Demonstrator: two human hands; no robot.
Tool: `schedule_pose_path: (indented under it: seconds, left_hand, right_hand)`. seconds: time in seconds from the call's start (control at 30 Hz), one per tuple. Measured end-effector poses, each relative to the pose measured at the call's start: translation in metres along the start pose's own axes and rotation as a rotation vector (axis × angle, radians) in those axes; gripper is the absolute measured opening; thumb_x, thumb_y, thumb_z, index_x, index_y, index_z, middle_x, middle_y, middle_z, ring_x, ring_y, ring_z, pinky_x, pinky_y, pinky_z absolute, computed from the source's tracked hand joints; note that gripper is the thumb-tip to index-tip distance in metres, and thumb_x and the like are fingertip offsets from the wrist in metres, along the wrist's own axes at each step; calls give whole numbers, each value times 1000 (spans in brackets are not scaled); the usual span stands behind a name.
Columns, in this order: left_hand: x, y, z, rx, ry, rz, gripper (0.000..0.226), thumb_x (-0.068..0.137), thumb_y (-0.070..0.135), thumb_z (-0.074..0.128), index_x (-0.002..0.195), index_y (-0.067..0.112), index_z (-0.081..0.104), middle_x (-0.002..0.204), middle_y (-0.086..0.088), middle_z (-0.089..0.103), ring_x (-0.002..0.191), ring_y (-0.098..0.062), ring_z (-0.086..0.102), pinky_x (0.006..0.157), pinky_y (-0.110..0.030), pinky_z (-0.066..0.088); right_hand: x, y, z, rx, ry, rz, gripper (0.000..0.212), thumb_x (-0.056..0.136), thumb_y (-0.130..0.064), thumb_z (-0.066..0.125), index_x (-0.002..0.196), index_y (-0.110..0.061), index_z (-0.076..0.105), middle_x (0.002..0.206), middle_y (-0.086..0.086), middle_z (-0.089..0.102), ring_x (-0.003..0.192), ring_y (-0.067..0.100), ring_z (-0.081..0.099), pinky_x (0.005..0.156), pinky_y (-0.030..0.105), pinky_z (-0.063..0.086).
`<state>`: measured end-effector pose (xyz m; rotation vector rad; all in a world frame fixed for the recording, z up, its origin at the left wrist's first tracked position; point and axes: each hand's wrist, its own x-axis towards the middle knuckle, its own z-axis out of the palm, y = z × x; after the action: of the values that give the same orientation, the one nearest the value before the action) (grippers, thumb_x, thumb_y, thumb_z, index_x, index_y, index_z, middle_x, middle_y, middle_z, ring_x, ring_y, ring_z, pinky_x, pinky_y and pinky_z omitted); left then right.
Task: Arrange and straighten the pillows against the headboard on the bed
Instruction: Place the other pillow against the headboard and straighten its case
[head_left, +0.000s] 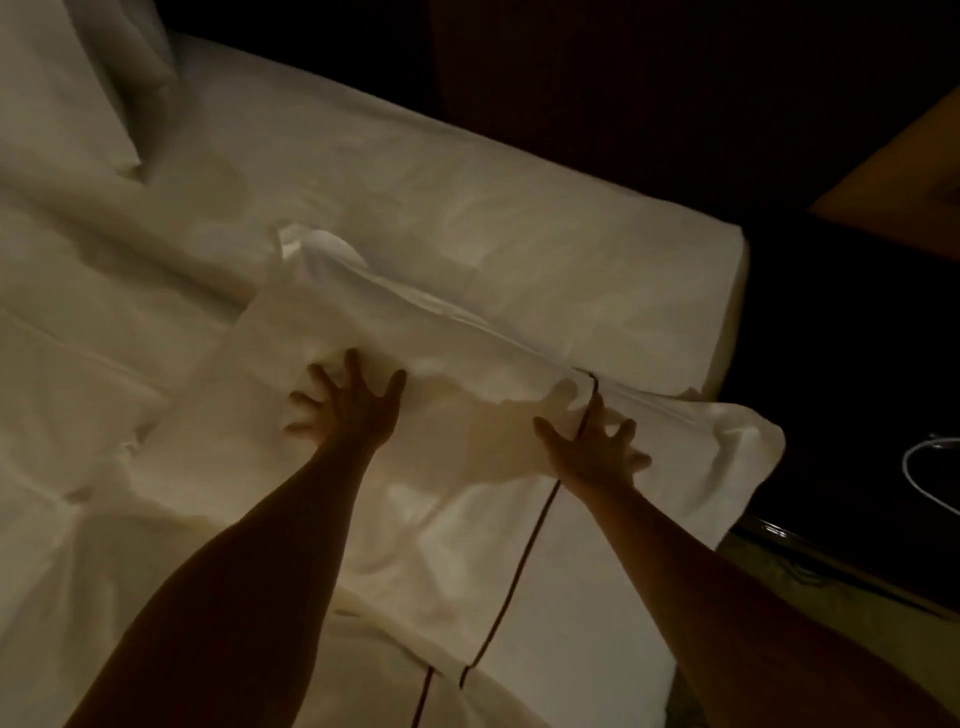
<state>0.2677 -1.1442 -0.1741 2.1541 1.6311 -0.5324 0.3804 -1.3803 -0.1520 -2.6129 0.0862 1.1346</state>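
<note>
A white pillow (431, 364) lies crumpled across the middle of the bed (467, 218), away from the dark headboard (623, 78) at the top. My left hand (348, 410) rests on its near left part with fingers spread. My right hand (592, 447) is spread flat on its near right part, beside a loose flap of pillowcase (727, 441) that hangs past the bed's right edge. Two more white pillows (57, 83) lean at the top left corner. The room is dim.
A thin dark cord (524, 551) runs from below up over the sheet to my right hand. Right of the bed are a dark floor, a wooden surface (893, 171) and a looped white cable (924, 467). Rumpled sheet covers the left half.
</note>
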Motion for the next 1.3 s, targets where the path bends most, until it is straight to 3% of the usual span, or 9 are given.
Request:
schedule_pose_path:
  seconds: [0.17, 0.37, 0.53, 0.67, 0.97, 1.07, 1.17, 1.23, 1.3]
  left_hand:
    - [-17, -31, 45, -159, 104, -172, 92, 80, 84, 29, 155, 39, 1, 165, -10, -9, 144, -54, -10, 104, -78, -6]
    - [-50, -53, 59, -376, 40, -470, 107, 67, 91, 30, 153, 38, -3, 163, -12, 3, 139, -54, 14, 107, -71, 19]
    - [-90, -67, 78, -755, 1, -768, 124, 63, 85, 58, 152, 36, -12, 157, -21, 10, 130, -56, 32, 106, -62, 34]
    - [-96, -80, 86, -975, -47, -838, 137, 56, 81, 71, 151, 36, -16, 150, -27, 30, 130, -52, 40, 108, -60, 37]
    - [-90, -60, 92, -1132, 35, -893, 142, 41, 81, 77, 150, 39, -3, 150, -21, 33, 127, -46, 45, 100, -58, 42]
    - [-96, -64, 95, -1299, 46, -927, 139, 32, 79, 82, 145, 30, 15, 139, -17, 47, 107, -37, 54, 96, -50, 45]
    - [-101, -60, 91, -1439, 39, -911, 146, 32, 72, 87, 149, 17, 20, 139, -17, 50, 116, -39, 54, 102, -51, 45]
    - [-114, -51, 82, -1464, 40, -896, 145, 34, 75, 85, 150, 16, 21, 142, -19, 48, 122, -42, 50, 103, -54, 43]
    - [-125, -42, 73, -1488, 80, -890, 144, 35, 80, 81, 151, 19, 20, 146, -18, 44, 127, -43, 47, 106, -57, 40]
  right_hand:
    - [21, -51, 5, -207, -87, -187, 89, 78, -83, 42, 152, -45, 11, 159, 13, 14, 139, 51, 16, 98, 81, 20]
    - [15, -100, 33, -430, -83, -327, 93, 76, -83, 45, 152, -44, 7, 151, 19, 25, 131, 46, 30, 99, 75, 27]
    - [16, -109, 45, -479, -82, -360, 100, 71, -82, 53, 151, -44, 8, 152, 18, 22, 134, 47, 27, 102, 75, 24]
    - [37, -107, 46, -474, -108, -451, 109, 62, -85, 59, 150, -44, 8, 153, 19, 21, 136, 50, 24, 99, 77, 25]
    - [84, -109, 53, -485, -163, -454, 158, 19, -104, 49, 149, -39, -13, 158, 19, 20, 140, 48, 25, 106, 72, 21]
    - [95, -116, 41, -465, -294, -447, 161, 19, -101, 57, 154, -26, 10, 155, 12, 33, 136, 38, 39, 107, 52, 37]
    - [100, -124, 19, -273, -413, -373, 135, 22, -86, 77, 137, -20, 49, 121, 3, 63, 103, 28, 64, 76, 35, 53]
    - [97, -122, 4, -109, -515, -365, 118, 29, -70, 89, 131, -20, 56, 112, 0, 68, 96, 24, 66, 78, 38, 56]
    - [88, -118, -5, 28, -624, -373, 114, 38, -57, 94, 139, -25, 50, 126, 1, 63, 108, 25, 62, 93, 46, 52]
